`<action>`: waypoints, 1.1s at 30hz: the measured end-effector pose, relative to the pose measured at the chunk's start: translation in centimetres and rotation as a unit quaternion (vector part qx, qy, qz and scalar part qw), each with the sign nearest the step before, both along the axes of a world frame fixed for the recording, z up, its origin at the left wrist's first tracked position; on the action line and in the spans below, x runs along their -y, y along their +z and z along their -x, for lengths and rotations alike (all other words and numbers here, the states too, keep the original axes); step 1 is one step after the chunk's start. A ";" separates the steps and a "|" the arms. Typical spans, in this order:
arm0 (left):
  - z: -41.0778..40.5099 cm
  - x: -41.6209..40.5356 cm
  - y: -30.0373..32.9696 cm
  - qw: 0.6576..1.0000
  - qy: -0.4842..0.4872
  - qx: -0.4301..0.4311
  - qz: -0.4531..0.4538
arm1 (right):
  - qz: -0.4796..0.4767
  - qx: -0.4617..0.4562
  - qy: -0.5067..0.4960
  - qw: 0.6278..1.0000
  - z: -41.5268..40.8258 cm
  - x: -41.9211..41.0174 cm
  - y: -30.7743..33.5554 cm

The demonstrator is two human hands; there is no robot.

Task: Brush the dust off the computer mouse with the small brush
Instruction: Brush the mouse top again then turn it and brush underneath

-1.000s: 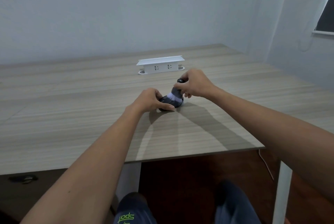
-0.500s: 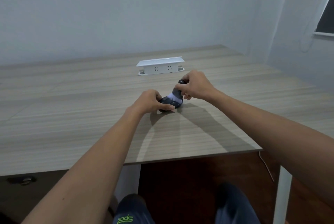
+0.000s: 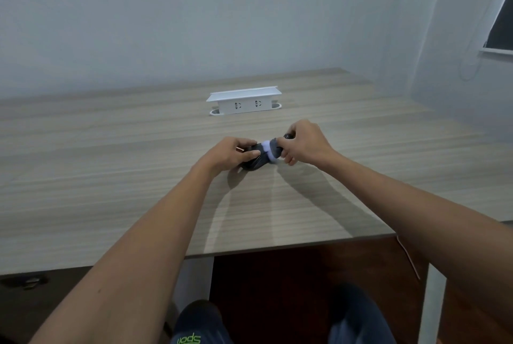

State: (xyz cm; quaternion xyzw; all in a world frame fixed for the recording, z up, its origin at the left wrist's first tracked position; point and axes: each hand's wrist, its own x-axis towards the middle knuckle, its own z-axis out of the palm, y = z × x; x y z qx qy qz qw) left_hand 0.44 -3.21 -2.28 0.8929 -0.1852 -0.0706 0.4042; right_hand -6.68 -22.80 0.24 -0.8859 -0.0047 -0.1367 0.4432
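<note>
A dark computer mouse (image 3: 254, 163) lies on the wooden table (image 3: 111, 177), mostly covered by fingers. My left hand (image 3: 229, 152) grips its left side and holds it down. My right hand (image 3: 304, 143) is closed around the dark handle of a small brush (image 3: 273, 149). The brush's pale bristles (image 3: 267, 146) rest on the top of the mouse, between my two hands. The handle's end shows just above my right fingers.
A white power-socket block (image 3: 244, 102) stands on the table behind my hands. The table's front edge runs near my elbows, with a white leg (image 3: 429, 304) at the right. My knees (image 3: 198, 324) are below the edge. A wall closes the far side.
The brush head has slid from the near right side of the mouse up and left across its top. My right hand followed it slightly; my left hand stays on the mouse.
</note>
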 end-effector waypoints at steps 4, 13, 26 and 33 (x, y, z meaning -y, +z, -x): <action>-0.3 -0.1 -0.1 1.000 -0.004 -0.003 0.007 | -0.065 -0.045 0.022 0.997 0.0 -0.1 -0.2; -0.9 0.1 -0.2 1.000 0.008 -0.003 0.019 | -0.079 -0.085 0.004 0.993 -0.1 0.1 -0.6; -1.4 0.0 -0.3 1.000 0.014 0.003 0.024 | -0.036 -0.092 0.030 0.995 0.1 -0.5 -0.8; -1.4 -0.1 -0.3 1.000 0.011 0.002 0.022 | -0.023 -0.076 0.015 0.997 -0.7 0.2 -0.7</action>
